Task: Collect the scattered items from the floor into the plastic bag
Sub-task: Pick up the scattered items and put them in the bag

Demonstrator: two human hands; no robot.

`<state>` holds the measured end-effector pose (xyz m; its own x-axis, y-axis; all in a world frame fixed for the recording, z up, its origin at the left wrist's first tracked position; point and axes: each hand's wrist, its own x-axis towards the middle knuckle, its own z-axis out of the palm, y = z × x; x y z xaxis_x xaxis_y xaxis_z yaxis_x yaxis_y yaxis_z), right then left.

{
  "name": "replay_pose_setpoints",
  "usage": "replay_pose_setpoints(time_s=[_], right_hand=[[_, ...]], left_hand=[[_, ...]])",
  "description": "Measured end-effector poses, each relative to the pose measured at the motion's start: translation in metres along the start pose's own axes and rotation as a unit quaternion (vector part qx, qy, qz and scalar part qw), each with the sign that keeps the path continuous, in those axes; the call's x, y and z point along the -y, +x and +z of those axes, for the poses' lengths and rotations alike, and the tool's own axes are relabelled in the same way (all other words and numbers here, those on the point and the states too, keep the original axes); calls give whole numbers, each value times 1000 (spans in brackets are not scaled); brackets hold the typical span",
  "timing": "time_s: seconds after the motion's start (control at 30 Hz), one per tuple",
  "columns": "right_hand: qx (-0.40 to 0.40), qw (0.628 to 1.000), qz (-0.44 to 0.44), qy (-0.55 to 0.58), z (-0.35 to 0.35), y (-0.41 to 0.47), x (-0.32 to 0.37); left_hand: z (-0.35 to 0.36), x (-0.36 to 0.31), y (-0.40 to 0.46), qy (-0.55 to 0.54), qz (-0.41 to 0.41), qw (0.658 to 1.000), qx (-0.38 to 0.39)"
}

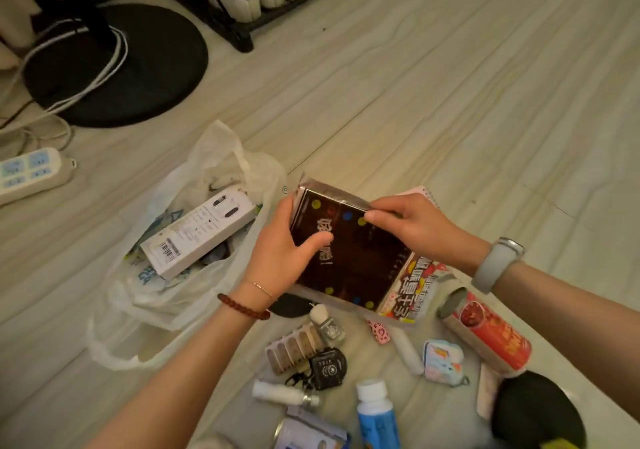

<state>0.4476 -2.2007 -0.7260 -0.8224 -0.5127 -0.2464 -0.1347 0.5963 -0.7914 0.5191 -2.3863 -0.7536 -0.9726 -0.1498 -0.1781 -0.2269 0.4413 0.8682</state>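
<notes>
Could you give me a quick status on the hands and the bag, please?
Both hands, left and right, grip dark packet. Plastic bag open, white box inside. Path clear.

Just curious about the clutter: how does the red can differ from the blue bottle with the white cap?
The red printed cylindrical can is wider and lies further right; the blue plastic bottle with the white cap is slimmer and nearer the camera. The can's end is grey; the bottle's cap is white. Both lie on the floor, untouched.

Dark brown packet (349, 258), coloured dots; white box (197, 232); red can (485, 331); blue bottle (377, 417); translucent white plastic bag (166, 296)
</notes>
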Motion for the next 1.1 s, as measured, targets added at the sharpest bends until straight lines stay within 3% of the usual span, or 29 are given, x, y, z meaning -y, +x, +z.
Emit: replay_pose_setpoints(time_s=[0.07,0.13,0.2,0.27,0.33,0.37,0.43,0.53,0.67,0.73,0.8,0.9,1.1], right_hand=[[-89,994,-9,-69,2,-2,-3],[-195,954,-50,-222,0,-5,-4],[-219,945,-59,-237,3,-7,-6],[-124,986,-1,-109,18,-12,0],[6,996,73,53,39,-17,6],[24,989,90,111,48,-18,6],[-13,979,121,163,58,-17,6],[-102,979,133,114,50,-9,7],[-255,958,127,34,15,3,-5],[-294,945,144,9,1,5,-16],[-298,939,173,18,-2,4,-25],[-271,943,195,13,4,-3,-37],[-252,946,201,36,4,-13,-39]], left_hand=[[4,5,-4,-21,-20,998,-49],[5,17,-11,-24,-35,993,-108],[-1,23,-17,-67,-62,983,-160],[-7,26,-21,-159,-89,966,-183],[-8,26,-26,-262,-117,943,-170],[-7,25,-28,-299,-128,931,-165],[-5,23,-29,-318,-132,924,-166],[-1,23,-28,-170,-101,966,-166],[15,40,-26,77,-22,996,-45],[25,51,-20,241,38,968,54],[31,62,-8,379,76,909,153],[34,75,13,492,68,834,239],[45,59,27,583,101,776,216]])
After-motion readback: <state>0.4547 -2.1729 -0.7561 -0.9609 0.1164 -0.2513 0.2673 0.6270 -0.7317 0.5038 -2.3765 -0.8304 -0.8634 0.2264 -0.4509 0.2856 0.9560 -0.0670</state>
